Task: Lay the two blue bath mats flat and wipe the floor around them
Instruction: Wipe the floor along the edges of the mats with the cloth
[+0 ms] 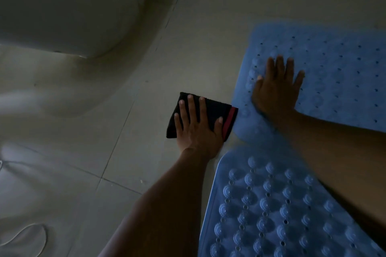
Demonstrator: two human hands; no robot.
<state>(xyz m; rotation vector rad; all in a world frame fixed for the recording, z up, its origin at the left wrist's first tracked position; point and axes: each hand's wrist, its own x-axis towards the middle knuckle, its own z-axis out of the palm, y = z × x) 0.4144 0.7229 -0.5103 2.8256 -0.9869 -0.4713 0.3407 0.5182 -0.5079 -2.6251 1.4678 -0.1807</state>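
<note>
Two blue rubber bath mats lie on the grey tiled floor (129, 81). The far mat (338, 73) has small holes, and the near mat (277, 210) shows raised bumps and holes. My right hand (275, 87) rests flat on the far mat's left end, fingers spread. My left hand (198, 125) presses flat on a folded black cloth (211, 108) with a red stripe. The cloth lies on the floor just left of the far mat's near corner and touches its edge.
A white toilet base (62, 10) curves across the upper left. Pale reflections or wet patches mark the floor at the left (27, 233). Tile joints run through the middle of the floor.
</note>
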